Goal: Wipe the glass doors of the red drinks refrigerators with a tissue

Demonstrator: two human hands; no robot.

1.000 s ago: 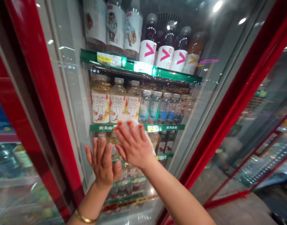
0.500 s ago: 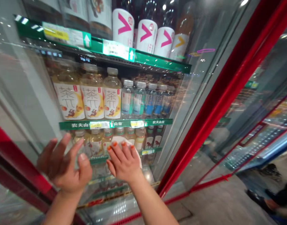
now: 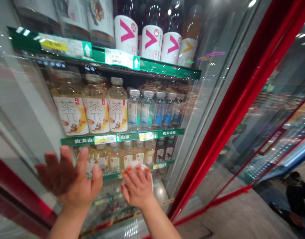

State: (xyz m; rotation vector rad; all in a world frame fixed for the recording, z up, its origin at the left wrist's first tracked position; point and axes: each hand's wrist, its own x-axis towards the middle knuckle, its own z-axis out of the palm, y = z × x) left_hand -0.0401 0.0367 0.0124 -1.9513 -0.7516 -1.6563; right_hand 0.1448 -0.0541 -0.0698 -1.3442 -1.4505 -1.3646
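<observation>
My right hand (image 3: 138, 187) lies with its fingers spread over a white cloth (image 3: 136, 163), pressing it toward the glass front of a drinks cabinet. Most of the cloth is hidden under the palm; a rim shows past the fingertips. Off to the left, my left hand (image 3: 72, 181) is raised with fingers apart and nothing in it, near the glass; whether it touches cannot be told. Behind the glass stand small bottles (image 3: 139, 154) on a lower shelf, and large tea bottles (image 3: 95, 114) on the shelf above.
A red door frame (image 3: 232, 111) slants down the right side. Green shelf strips (image 3: 164, 68) carry price tags, with white-labelled bottles (image 3: 126, 35) on top. Another glass cabinet (image 3: 269, 149) is at the right. A person in dark clothing (image 3: 298, 196) is low at the right edge.
My right hand has moved down and slightly right with the white cloth. My left hand has spread its fingers wider and shifted slightly right. The view has shifted a little.
</observation>
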